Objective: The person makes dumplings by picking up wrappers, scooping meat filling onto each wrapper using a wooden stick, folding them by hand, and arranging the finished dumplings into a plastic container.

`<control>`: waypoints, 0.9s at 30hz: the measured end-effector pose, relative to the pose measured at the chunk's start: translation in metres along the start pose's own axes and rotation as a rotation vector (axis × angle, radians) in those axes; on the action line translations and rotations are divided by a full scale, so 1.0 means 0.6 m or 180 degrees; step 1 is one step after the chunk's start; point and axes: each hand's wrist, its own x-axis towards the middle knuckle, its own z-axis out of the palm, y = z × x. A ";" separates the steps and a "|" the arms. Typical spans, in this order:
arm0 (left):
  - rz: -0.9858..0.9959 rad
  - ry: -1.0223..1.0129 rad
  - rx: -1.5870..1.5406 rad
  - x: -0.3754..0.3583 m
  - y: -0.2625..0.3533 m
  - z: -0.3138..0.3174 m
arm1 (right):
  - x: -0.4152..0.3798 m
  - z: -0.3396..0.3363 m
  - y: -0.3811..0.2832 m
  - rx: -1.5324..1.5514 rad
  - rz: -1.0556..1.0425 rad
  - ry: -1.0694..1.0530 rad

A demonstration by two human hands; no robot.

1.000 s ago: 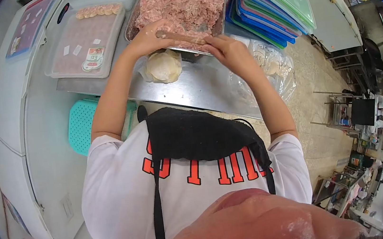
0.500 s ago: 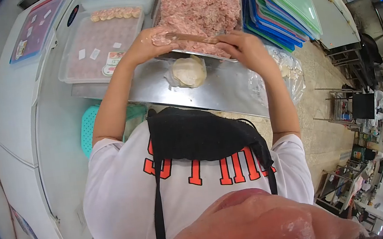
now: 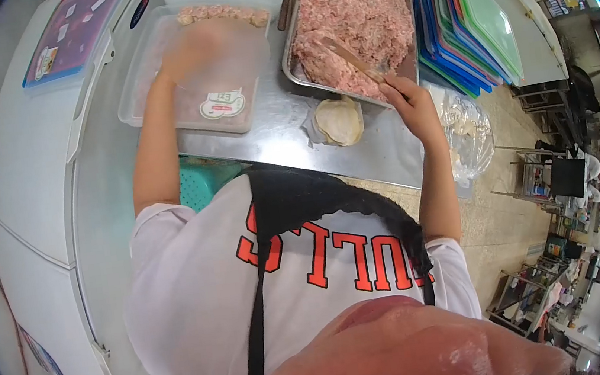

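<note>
My right hand (image 3: 412, 104) is closed round the end of a flat wooden spatula (image 3: 353, 57), whose blade lies on the pink minced meat (image 3: 353, 12). The meat heaps up in a metal tray (image 3: 288, 65). Smeared by motion, my left hand (image 3: 195, 53) is over the translucent plastic container (image 3: 250, 115); its fingers cannot be made out. A row of filled dumplings (image 3: 223, 15) lies along that container's far edge. Between the container and my right hand, a stack of round pale dough wrappers (image 3: 338, 122) sits on the metal table.
Coloured plastic lids (image 3: 464, 32) are piled right of the tray. A clear plastic bag (image 3: 466, 126) lies at the table's right end. A turquoise basket (image 3: 198, 185) is below the table's front edge. Another lidded container (image 3: 71, 32) rests on the white freezer at left.
My left hand has moved from beside the spatula at the tray to the container on the left. The spatula now points into the meat, still in my right hand. The whole view has shifted.
</note>
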 end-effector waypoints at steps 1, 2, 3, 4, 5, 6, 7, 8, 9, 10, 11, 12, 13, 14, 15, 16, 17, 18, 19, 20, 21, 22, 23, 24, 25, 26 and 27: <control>-0.0002 -0.0001 0.0001 0.004 -0.037 -0.026 | -0.011 0.005 0.017 0.0130 0.0302 0.0001; 0.0027 0.0358 0.0627 0.008 -0.074 -0.050 | -0.022 0.009 0.028 0.0262 0.0611 0.0006; 0.0060 0.0710 0.1252 0.014 -0.109 -0.073 | -0.032 0.012 0.030 0.0269 0.0624 0.0012; 0.0066 0.0693 0.1252 0.028 -0.149 -0.095 | -0.043 0.015 0.031 0.0475 0.0877 0.0095; -0.0068 0.0784 0.1535 0.046 -0.192 -0.117 | -0.052 0.016 0.031 0.0678 0.1129 0.0179; -0.0203 0.0872 0.1819 0.055 -0.197 -0.126 | -0.059 0.018 0.032 0.0678 0.1144 0.0189; -0.0193 0.0858 0.1816 0.061 -0.203 -0.127 | -0.064 0.020 0.032 0.0797 0.1280 0.0264; -0.0390 0.1163 0.1958 0.065 -0.178 -0.121 | -0.068 0.022 0.030 0.0916 0.1412 0.0338; -0.0588 0.1471 0.2098 0.069 -0.162 -0.116 | -0.070 0.023 0.025 0.0916 0.1418 0.0349; -0.0578 0.1466 0.2097 0.078 -0.166 -0.113 | -0.072 0.025 0.020 0.1025 0.1531 0.0367; -0.0484 0.1595 0.2296 0.088 -0.175 -0.108 | -0.072 0.027 0.015 0.1133 0.1644 0.0386; -0.0391 0.1723 0.2494 0.098 -0.182 -0.105 | -0.073 0.031 0.009 0.1133 0.1651 0.0396; -0.0385 0.1716 0.2490 0.108 -0.189 -0.105 | -0.072 0.036 0.002 0.1183 0.1556 0.0419; -0.0483 0.1579 0.2486 0.117 -0.194 -0.105 | -0.071 0.039 -0.003 0.1230 0.1461 0.0441; -0.0584 0.1441 0.2479 0.125 -0.198 -0.104 | -0.072 0.041 -0.007 0.1225 0.1469 0.0444; -0.0583 0.1433 0.2473 0.130 -0.203 -0.104 | -0.074 0.043 -0.009 0.1233 0.1462 0.0449; -0.0619 0.1258 0.2276 0.135 -0.208 -0.106 | -0.075 0.044 -0.011 0.1242 0.1453 0.0455; -0.0654 0.1082 0.2081 0.139 -0.213 -0.108 | -0.077 0.043 -0.013 0.1241 0.1460 0.0459; -0.0649 0.1071 0.2080 0.144 -0.217 -0.111 | -0.080 0.042 -0.014 0.1296 0.1512 0.0431; -0.0687 0.1030 0.2093 0.149 -0.219 -0.114 | -0.083 0.042 -0.014 0.1353 0.1566 0.0404; -0.0723 0.0992 0.2106 0.154 -0.220 -0.117 | -0.085 0.041 -0.012 0.1357 0.1575 0.0415; -0.0714 0.0980 0.2109 0.159 -0.221 -0.118 | -0.087 0.040 -0.010 0.1327 0.1638 0.0400; -0.0743 0.1016 0.2163 0.163 -0.225 -0.117 | -0.088 0.039 -0.008 0.1295 0.1701 0.0384; -0.0774 0.1051 0.2216 0.166 -0.225 -0.116 | -0.088 0.038 -0.006 0.1300 0.1712 0.0392; -0.0770 0.1035 0.2216 0.166 -0.234 -0.117 | -0.086 0.037 -0.002 0.1094 0.1684 0.0325; -0.0484 0.1107 0.2185 0.165 -0.258 -0.121 | -0.084 0.035 0.003 0.0888 0.1664 0.0260; -0.0187 0.1164 0.2146 0.164 -0.264 -0.121 | -0.081 0.033 0.014 0.0890 0.1700 0.0283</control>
